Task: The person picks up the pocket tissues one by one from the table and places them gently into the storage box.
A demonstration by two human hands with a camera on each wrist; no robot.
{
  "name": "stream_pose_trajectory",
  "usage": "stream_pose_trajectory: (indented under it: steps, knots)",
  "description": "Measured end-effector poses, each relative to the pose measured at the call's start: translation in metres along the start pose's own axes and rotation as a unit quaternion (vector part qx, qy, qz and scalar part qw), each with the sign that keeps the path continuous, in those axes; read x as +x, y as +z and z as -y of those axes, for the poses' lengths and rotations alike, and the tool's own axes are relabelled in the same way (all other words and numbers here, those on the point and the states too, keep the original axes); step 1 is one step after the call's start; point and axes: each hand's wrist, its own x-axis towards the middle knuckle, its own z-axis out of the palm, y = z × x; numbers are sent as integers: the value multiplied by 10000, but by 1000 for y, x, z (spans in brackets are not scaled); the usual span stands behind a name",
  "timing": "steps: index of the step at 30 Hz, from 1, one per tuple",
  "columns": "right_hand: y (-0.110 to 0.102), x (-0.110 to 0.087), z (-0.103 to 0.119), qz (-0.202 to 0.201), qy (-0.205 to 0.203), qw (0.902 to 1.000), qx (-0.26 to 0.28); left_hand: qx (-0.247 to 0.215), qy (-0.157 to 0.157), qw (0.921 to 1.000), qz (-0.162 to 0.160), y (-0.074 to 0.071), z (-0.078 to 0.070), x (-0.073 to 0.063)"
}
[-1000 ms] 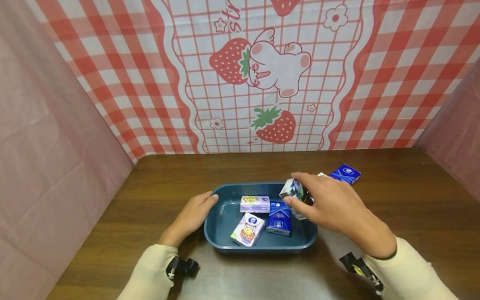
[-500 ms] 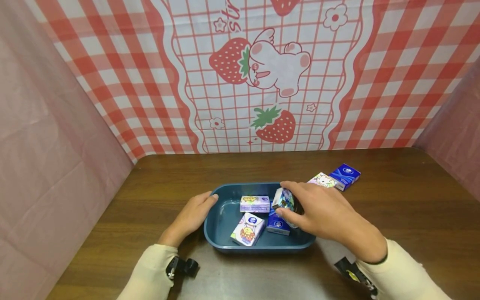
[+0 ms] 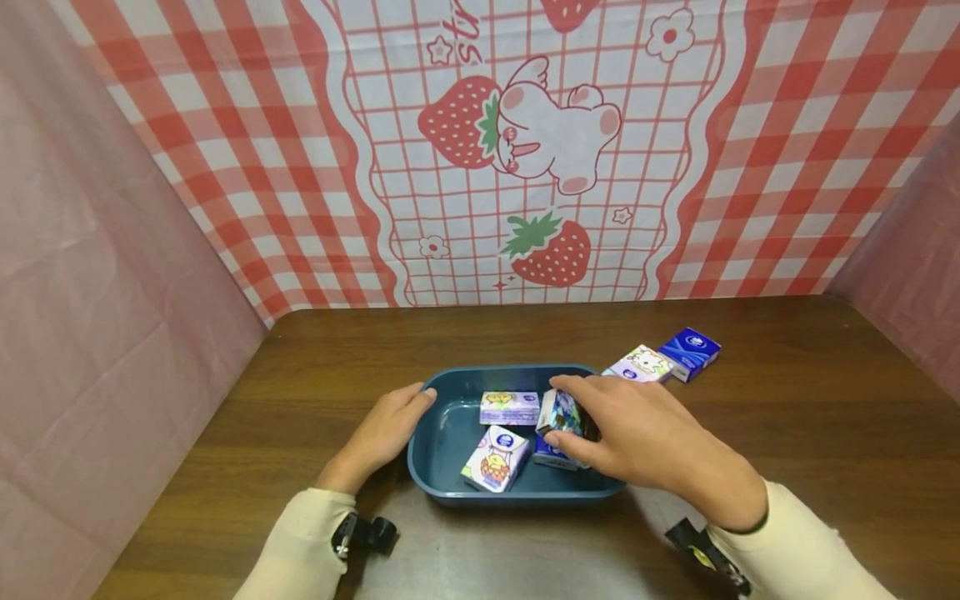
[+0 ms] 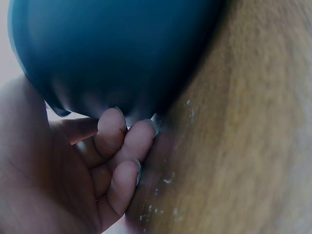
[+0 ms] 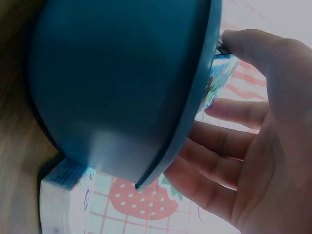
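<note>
A dark teal plastic basin stands on the table. At its left end my left hand holds the rim with the thumb, while curled fingers lie against the outer wall. My right hand reaches over the right end and pinches a small tissue pack with a dark, colourful print, above a blue tissue pack that it partly covers. Inside, further left, lie a purple tissue pack and a white cartoon tissue pack. The right wrist view shows the basin wall hiding most of the held pack.
Behind my right hand, outside the basin, a white and purple tissue pack touches a blue tissue pack. The wooden table ends at a strawberry-print cloth. A pink curtain hangs at the left.
My right hand has moved left and down into the basin with the held tissue pack, now over the blue one. The white pack outside has come into fuller view. My left hand stays put.
</note>
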Motion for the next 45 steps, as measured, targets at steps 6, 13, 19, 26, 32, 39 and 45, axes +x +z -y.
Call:
stream_pose_trajectory:
  steps: [6, 13, 19, 26, 32, 39, 45]
  knots:
    - [2, 0, 2, 2, -79, 10000, -32, -33, -25, 10000, 15, 0, 1, 0]
    - [1, 0, 4, 170, 36, 9998, 46, -38, -41, 10000, 38, 1, 0, 0]
    - [3, -1, 5, 113, -29, 9999, 11, -65, -41, 10000, 35, 1, 0, 1]
    - [6, -2, 6, -80, -241, 9996, -88, -74, -99, 9999, 46, 2, 0, 2]
    - [5, -2, 8, 6, -203, 9998, -85, -67, -151, 9999, 51, 2, -1, 2]
    - [6, -1, 11, 92, -192, 9998, -47, -58, -61, 10000, 33, 1, 0, 0]
    - [6, -2, 12, 165, -181, 9997, -6, -53, -116, 9999, 17, 1, 1, 1]
